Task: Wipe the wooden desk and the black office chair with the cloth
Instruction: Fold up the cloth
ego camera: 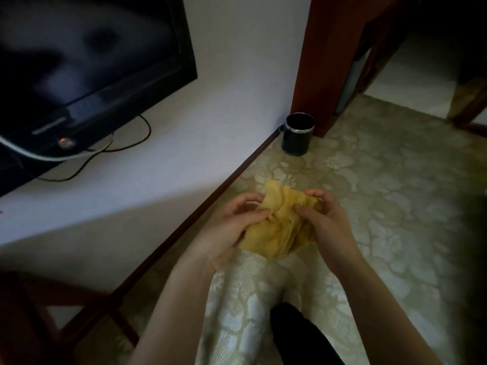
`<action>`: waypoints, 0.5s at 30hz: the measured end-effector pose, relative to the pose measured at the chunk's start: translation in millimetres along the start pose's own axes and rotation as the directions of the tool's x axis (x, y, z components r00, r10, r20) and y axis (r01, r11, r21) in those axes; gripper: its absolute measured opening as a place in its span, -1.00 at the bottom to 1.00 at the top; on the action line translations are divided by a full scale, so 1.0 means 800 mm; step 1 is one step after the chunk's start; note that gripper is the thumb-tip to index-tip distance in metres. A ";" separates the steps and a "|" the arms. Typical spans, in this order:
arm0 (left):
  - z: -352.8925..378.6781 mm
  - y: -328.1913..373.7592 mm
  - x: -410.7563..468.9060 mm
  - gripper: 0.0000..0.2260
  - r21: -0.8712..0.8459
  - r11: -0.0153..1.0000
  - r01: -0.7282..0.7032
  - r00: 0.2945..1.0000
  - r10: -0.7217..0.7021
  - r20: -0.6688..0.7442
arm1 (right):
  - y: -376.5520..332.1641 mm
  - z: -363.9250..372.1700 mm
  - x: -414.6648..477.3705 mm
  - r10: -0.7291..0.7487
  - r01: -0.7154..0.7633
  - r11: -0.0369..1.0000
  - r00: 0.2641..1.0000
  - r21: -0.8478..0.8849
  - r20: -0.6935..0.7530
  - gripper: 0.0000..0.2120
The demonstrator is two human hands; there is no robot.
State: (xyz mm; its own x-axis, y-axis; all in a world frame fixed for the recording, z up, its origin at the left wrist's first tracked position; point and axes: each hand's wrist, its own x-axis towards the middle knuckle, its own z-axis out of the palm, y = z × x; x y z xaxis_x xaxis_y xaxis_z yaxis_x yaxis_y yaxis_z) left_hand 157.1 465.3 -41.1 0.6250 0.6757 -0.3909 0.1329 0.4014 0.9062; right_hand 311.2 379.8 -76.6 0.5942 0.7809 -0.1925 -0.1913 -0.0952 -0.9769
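A crumpled yellow cloth (280, 225) hangs in the air between both hands, above the patterned floor. My left hand (232, 225) pinches its left side with thumb and fingers. My right hand (324, 219) grips its right side, fingers curled over the top edge. At the lower left corner a dark reddish wooden piece of furniture (34, 312) shows in part; I cannot tell whether it is the desk. No black office chair is in view.
A black television (87, 59) with dangling cables hangs on the white wall at upper left. A black cylindrical bin (297, 134) stands by the baseboard beside a red-brown door frame (324, 61). Patterned carpet (395, 193) spreads to the right. A dark trouser leg (297, 335) is below.
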 end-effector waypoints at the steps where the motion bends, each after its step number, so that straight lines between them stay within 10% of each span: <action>1: 0.002 0.008 0.017 -0.87 0.021 1.000 -0.013 1.000 0.013 0.003 | -0.001 0.001 0.018 0.031 -0.031 0.999 1.000 -0.010 0.000 -0.80; 6: 0.053 0.078 0.152 -0.86 0.045 0.999 -0.008 0.999 0.010 -0.030 | -0.038 -0.031 0.163 0.102 -0.078 0.987 0.979 -0.138 0.176 -0.77; 10: 0.088 0.124 0.240 -0.84 -0.056 0.997 -0.051 0.996 0.046 -0.082 | -0.068 -0.072 0.260 0.258 -0.296 0.950 0.924 0.101 0.280 -0.65; 15: 0.113 0.171 0.362 -0.87 0.074 0.989 -0.126 0.976 0.137 -0.169 | -0.073 -0.103 0.378 0.203 -0.206 0.959 0.979 -0.197 -0.037 -0.69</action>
State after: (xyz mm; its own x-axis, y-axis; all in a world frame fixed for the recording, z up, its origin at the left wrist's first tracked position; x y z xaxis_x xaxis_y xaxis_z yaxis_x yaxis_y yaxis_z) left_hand 425.9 659.9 -15.8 0.4983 0.8189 -0.2847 0.1099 0.2660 0.9577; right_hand 566.6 570.7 -85.7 0.5718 0.7220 -0.3897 -0.1521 -0.3735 -0.9151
